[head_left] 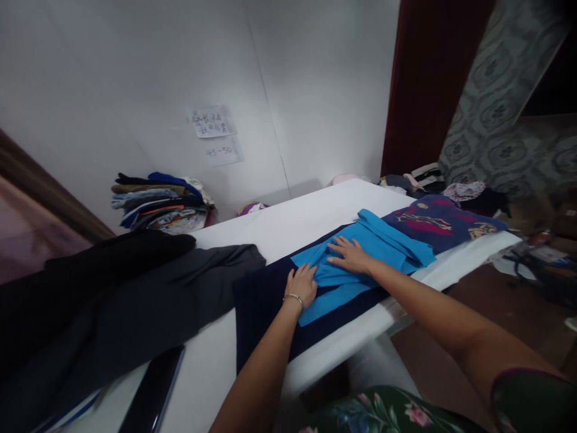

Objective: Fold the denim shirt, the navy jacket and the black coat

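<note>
A bright blue garment [383,243] lies partly folded, with strips of its cloth crossing over one another. It rests on a dark navy garment [265,300] spread across the white table. My left hand [301,285], wearing a bracelet at the wrist, presses on the near left part of the blue cloth with its fingers stretched out. Farther right, my right hand [349,255] lies flat with spread fingers on the middle of the same garment. Beyond the blue cloth, navy fabric with a maroon and tan pattern [444,222] covers the table's right end.
Dark grey and black clothes [148,307] are heaped on the left, beside a phone-like black slab [153,391]. A stack of folded clothes [164,204] stands against the wall. More clothes [426,177] lie at the far right. Handwritten paper notes [214,122] hang on the wall.
</note>
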`<state>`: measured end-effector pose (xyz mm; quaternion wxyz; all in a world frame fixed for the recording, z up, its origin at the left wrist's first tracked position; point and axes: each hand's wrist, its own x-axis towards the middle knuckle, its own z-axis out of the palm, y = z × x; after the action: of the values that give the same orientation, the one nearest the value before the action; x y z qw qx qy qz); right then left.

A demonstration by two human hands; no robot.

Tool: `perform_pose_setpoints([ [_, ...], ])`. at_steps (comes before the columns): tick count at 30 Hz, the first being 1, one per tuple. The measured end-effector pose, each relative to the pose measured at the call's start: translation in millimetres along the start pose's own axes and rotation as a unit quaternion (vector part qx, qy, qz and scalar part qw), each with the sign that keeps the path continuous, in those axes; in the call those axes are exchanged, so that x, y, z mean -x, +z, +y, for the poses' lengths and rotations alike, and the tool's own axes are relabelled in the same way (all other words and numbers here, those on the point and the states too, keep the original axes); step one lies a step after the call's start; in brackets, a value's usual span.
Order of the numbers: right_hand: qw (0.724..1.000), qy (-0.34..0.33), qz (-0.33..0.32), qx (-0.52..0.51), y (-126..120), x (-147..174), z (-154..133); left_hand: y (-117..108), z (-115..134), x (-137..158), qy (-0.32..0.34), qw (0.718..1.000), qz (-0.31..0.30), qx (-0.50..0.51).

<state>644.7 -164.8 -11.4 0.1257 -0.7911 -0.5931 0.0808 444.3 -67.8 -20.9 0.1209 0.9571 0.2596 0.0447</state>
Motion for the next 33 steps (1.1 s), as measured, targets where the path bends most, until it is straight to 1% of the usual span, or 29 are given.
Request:
perform_pose_setpoints([
  [2,0.999,-0.019,0.021,0.017,8,0,-7,1,0,0,0.0,1.0,-0.003,0.003],
  [4,0.998,-0.033,0.022,0.043,21,2,-12,0,1,1,0.0,1.0,0.0,0.01],
  [7,0.996,-0.042,0.035,0.073,35,5,-11,-4,0,6,-0.007,1.0,0.001,0.028],
  [10,0.995,-0.048,0.045,0.079,39,5,-7,-14,-6,20,-0.028,0.999,-0.002,0.031],
  [13,0.994,-0.053,0.051,0.079,39,4,-4,-26,-24,46,-0.058,0.998,0.01,0.014],
  [14,0.994,-0.053,0.054,0.079,40,4,-3,-30,-33,57,-0.078,0.997,0.027,0.003],
  [16,0.994,-0.052,0.058,0.079,42,3,-2,-36,-53,81,-0.142,0.986,0.082,-0.02],
  [18,0.993,-0.053,0.064,0.084,45,3,0,-38,-72,106,-0.229,0.964,0.136,-0.025],
  [19,0.992,-0.055,0.066,0.087,46,3,1,-39,-79,117,-0.273,0.95,0.15,-0.015],
  [21,0.991,-0.058,0.071,0.092,47,4,2,-37,-88,134,-0.348,0.924,0.154,0.03],
  [22,0.991,-0.058,0.073,0.094,48,3,3,-37,-90,139,-0.375,0.913,0.15,0.057],
  [24,0.991,-0.057,0.075,0.097,48,3,3,-36,-89,140,-0.404,0.896,0.148,0.105],
  [26,0.991,-0.054,0.077,0.1,48,3,3,-37,-89,135,-0.417,0.883,0.152,0.153],
  [29,0.99,-0.055,0.081,0.103,49,4,4,-42,-92,124,-0.413,0.858,0.144,0.269],
  [31,0.989,-0.054,0.083,0.107,50,4,4,-46,-95,120,-0.373,0.839,0.121,0.376],
  [32,0.989,-0.054,0.083,0.108,50,4,4,-47,-97,118,-0.35,0.831,0.11,0.418],
  [33,0.989,-0.053,0.084,0.109,50,4,4,-48,-97,117,-0.333,0.827,0.113,0.438],
])
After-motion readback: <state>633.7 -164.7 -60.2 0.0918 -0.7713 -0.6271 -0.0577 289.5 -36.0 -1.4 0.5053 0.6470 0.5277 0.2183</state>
